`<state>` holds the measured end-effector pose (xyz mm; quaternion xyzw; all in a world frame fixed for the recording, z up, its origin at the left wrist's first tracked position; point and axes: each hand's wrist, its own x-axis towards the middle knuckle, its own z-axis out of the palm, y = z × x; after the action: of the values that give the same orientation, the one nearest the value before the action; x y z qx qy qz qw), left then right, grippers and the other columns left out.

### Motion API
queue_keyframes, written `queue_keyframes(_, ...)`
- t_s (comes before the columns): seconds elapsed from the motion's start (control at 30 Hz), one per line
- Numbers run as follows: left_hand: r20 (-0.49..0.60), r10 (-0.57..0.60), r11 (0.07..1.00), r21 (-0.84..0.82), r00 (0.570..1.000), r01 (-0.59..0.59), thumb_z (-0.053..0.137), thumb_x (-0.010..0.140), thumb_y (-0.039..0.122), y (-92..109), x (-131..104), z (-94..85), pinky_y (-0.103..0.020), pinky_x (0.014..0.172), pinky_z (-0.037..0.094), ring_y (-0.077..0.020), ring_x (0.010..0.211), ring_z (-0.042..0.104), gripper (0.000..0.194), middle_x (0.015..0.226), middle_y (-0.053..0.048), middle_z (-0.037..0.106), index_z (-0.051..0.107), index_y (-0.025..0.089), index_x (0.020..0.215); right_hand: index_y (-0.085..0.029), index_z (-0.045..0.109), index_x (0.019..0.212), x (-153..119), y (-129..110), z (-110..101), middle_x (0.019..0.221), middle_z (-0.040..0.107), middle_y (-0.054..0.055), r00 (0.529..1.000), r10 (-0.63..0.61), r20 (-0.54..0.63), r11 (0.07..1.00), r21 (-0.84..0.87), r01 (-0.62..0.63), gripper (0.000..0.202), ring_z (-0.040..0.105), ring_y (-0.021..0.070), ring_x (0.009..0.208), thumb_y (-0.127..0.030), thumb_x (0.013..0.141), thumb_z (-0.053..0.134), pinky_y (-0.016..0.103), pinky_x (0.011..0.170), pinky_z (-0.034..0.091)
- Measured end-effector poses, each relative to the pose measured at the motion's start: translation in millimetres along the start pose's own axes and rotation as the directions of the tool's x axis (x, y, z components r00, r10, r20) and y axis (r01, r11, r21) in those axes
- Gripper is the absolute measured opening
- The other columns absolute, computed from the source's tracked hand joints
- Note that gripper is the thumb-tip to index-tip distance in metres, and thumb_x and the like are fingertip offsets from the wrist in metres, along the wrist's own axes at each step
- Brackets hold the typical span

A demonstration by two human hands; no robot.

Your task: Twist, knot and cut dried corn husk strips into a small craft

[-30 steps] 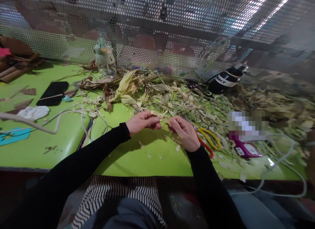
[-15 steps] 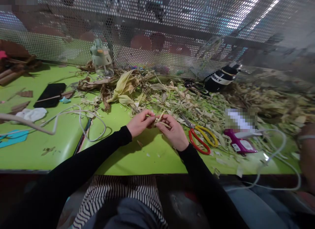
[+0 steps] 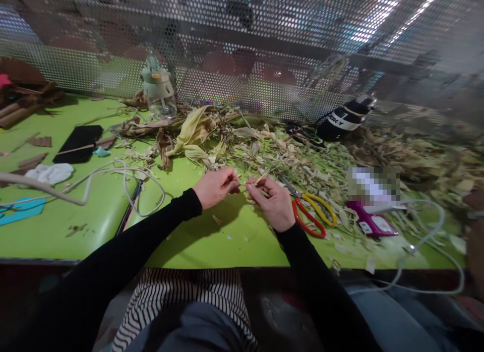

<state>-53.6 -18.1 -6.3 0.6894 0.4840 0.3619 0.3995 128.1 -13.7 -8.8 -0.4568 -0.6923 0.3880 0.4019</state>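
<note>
Husk strip (image 3: 260,180), pinched between my left hand (image 3: 215,188) and right hand (image 3: 278,204) above the green surface (image 3: 230,251), probably wants light, even tension at its 2 held spots to avoid tearing.

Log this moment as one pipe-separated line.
left hand: pinching thin pale strip | right hand: pinching same strip | scissors: lying beside right hand | husk scraps: spread beyond both hands

The letters "ERCY" can be read on the white band (image 3: 343,120) around the tilted black bottle (image 3: 328,131).
</note>
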Motion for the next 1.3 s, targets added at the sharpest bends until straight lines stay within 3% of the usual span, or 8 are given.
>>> queue_keyframes(0.1,-0.057,0.002,1.0,-0.024,0.998,-0.003,0.053,0.083,0.031,1.1,1.1,-2.0,-0.027,0.067,0.045,-0.0134,0.071,0.061,0.016,0.076,-0.004,0.066,0.05,0.016,0.078,-0.018,0.063,0.088,1.7,-0.6,-1.1,0.061,0.06,-0.001,0.997,0.035,0.072,0.995,0.086,-0.041,0.027,0.053,0.0089,0.05,-0.042,0.079,0.061,0.021,0.048,0.044)
queue_keyframes(0.17,-0.053,-0.045,0.978,-0.208,0.998,0.033,0.055,0.082,0.031,0.5,2.5,0.3,-0.025,0.065,0.045,-0.0116,0.07,0.06,0.017,0.077,-0.003,0.064,0.05,0.015,0.08,-0.018,0.062,0.092,2.8,-0.1,-1.2,0.06,0.059,-0.002,0.993,0.034,0.109,0.985,0.163,-0.051,0.028,0.05,0.0076,0.047,-0.044,0.082,0.057,0.02,0.046,0.042)
queue_keyframes(0.3,0.106,-0.173,0.786,-0.584,0.979,0.202,0.065,0.075,0.029,-1.5,4.0,8.8,-0.021,0.06,0.043,-0.0068,0.06,0.057,0.027,0.067,0.0,0.062,0.049,0.013,0.09,-0.02,0.056,0.097,3.1,1.0,1.9,0.055,0.056,-0.005,0.992,0.019,0.128,0.97,0.239,-0.049,0.027,0.046,0.0067,0.043,-0.044,0.085,0.052,0.018,0.043,0.038)
queue_keyframes(0.53,0.293,-0.292,0.652,-0.636,0.91,0.414,0.074,0.063,0.036,-0.5,-0.1,17.1,-0.017,0.053,0.038,-0.0033,0.054,0.051,0.031,0.063,0.003,0.058,0.058,0.012,0.074,-0.021,0.054,0.094,2.1,3.1,6.7,0.052,0.05,-0.007,0.998,-0.026,0.061,0.985,0.17,0.015,0.024,0.043,0.0071,0.043,-0.044,0.085,0.051,0.018,0.042,0.035)
queue_keyframes(0.6,0.291,-0.335,0.622,-0.646,0.896,0.442,0.074,0.064,0.035,0.4,-0.8,18.0,-0.016,0.049,0.035,-0.0026,0.052,0.05,0.029,0.061,0.004,0.056,0.059,0.012,0.074,-0.021,0.053,0.093,1.9,2.9,7.1,0.054,0.052,-0.006,0.998,-0.024,0.052,0.982,0.188,0.014,0.023,0.045,0.0071,0.044,-0.043,0.085,0.052,0.019,0.043,0.036)
queue_keyframes(0.83,0.155,-0.293,0.767,-0.551,0.943,0.329,0.063,0.077,0.02,3.2,-0.2,18.5,-0.017,0.045,0.037,-0.0053,0.052,0.054,0.012,0.065,0.001,0.06,0.054,0.012,0.078,-0.02,0.049,0.095,2.2,1.6,7.0,0.06,0.055,-0.005,0.99,-0.013,0.143,0.978,0.209,-0.018,0.021,0.047,0.0068,0.048,-0.039,0.086,0.051,0.019,0.046,0.039)
queue_keyframes(1.03,-0.01,-0.231,0.85,-0.49,0.973,0.196,0.059,0.075,0.007,6.4,0.3,18.2,-0.018,0.054,0.046,-0.0028,0.048,0.052,0.006,0.061,0.004,0.057,0.055,0.011,0.075,-0.017,0.053,0.108,1.3,6.7,8.0,0.059,0.055,-0.004,0.989,0.036,0.141,0.996,0.072,-0.046,0.042,0.052,0.0103,0.05,-0.04,0.076,0.065,0.022,0.046,0.043)
queue_keyframes(1.3,0.067,-0.175,0.93,-0.316,0.982,0.188,0.059,0.076,0.017,4.8,-2.4,15.8,-0.019,0.051,0.046,-0.0057,0.046,0.055,0.009,0.058,0.003,0.058,0.052,0.013,0.073,-0.017,0.059,0.093,2.3,13.6,9.1,0.063,0.06,-0.002,0.998,0.002,0.059,0.988,0.156,-0.011,0.032,0.054,0.0087,0.051,-0.044,0.077,0.062,0.021,0.048,0.045)
